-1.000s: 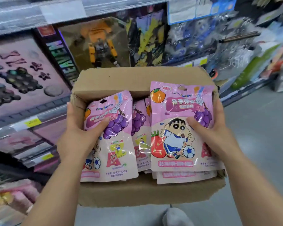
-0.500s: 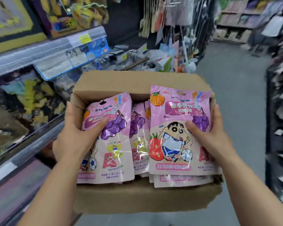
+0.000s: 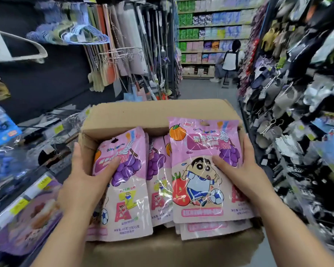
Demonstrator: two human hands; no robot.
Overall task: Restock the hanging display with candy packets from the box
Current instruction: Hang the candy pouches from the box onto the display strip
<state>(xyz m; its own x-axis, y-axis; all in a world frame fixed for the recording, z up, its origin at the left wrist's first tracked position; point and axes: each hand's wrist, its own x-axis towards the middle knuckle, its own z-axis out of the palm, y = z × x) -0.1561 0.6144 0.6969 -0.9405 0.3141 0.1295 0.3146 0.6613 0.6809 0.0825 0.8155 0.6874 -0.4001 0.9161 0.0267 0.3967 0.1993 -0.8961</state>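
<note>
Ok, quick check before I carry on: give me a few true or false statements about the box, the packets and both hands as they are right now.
1. The cardboard box is open and holds pink candy packets. True.
2. The left hand is empty and hangs away from the box. False: it grips the box's left side, thumb pressed on the left packet stack.
3. The right hand has its thumb on the right packet stack. True.
4. The top right packet shows a cartoon boy with a football. True.
5. A packet is already being hung on a display hook. False: all the packets seen are in the box.
6. The aisle ahead is free of people. False: a person crouches at the far shelves.
</note>
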